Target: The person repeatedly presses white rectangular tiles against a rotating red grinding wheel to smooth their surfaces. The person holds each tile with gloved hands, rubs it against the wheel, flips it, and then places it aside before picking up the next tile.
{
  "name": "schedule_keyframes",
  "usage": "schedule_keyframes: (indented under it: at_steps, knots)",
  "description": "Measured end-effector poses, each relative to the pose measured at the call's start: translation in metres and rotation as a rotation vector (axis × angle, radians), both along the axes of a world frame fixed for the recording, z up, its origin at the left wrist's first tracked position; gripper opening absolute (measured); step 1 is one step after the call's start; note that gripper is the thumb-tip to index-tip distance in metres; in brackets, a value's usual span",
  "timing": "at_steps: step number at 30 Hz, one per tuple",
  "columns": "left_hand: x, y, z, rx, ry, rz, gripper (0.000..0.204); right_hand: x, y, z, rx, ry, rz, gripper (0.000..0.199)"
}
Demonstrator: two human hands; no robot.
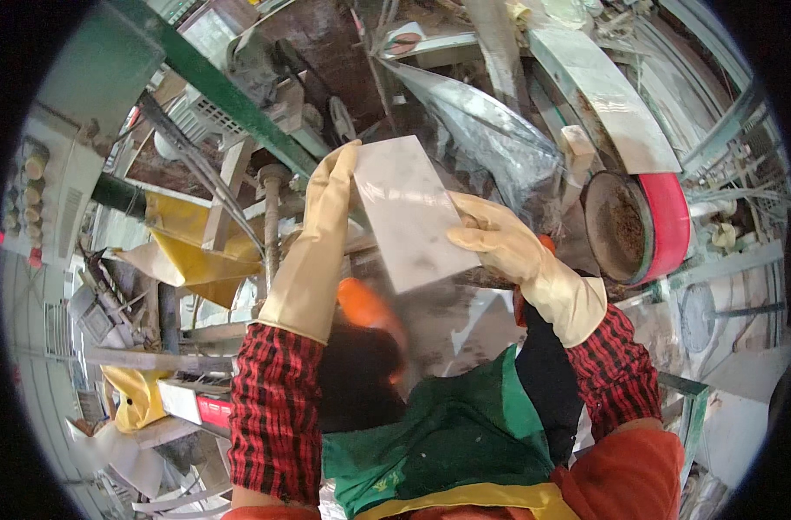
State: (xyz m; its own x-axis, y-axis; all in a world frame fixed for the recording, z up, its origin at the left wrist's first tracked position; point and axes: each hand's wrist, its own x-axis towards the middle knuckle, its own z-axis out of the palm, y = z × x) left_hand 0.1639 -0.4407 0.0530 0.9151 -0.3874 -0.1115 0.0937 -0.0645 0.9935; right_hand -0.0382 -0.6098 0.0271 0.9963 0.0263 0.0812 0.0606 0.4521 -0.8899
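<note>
A white rectangular tile [411, 212] with a smooth, shiny face is raised in front of me, tilted. My left hand [332, 173], in a long cream rubber glove, grips its upper left edge. Lower down on the opposite edge, my right hand [495, 236] in a matching glove holds the tile, with the thumb on its face and the other fingers partly hidden. Red and black checked sleeves cover both forearms. Below the tile, a green apron [430, 442] with a yellow band hangs over my front.
At the right stands a round drum [619, 227] with a red belt around it. Clear plastic sheeting [482, 121] hangs ahead. A green beam [231, 91] slants across the upper left, near a panel with knobs [33, 195]. Yellow sheeting [192, 247] lies at the left.
</note>
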Motion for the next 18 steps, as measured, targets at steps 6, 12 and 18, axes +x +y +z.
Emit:
schedule_keyframes:
  at_steps: [6, 12, 18]
  knots:
    - [0.0, 0.003, -0.009, -0.172, 0.104, -0.103, 0.06, 0.014, 0.01, -0.007, 0.07, -0.011, -0.114, 0.061]
    - [-0.029, 0.001, 0.005, 0.17, 0.316, -0.752, 0.081, 0.013, -0.022, -0.023, 0.025, 0.055, -0.498, 0.053]
    - [-0.033, 0.015, -0.004, 0.571, 0.04, -0.96, 0.083, -0.002, -0.079, -0.015, 0.19, 0.015, -1.089, 0.046]
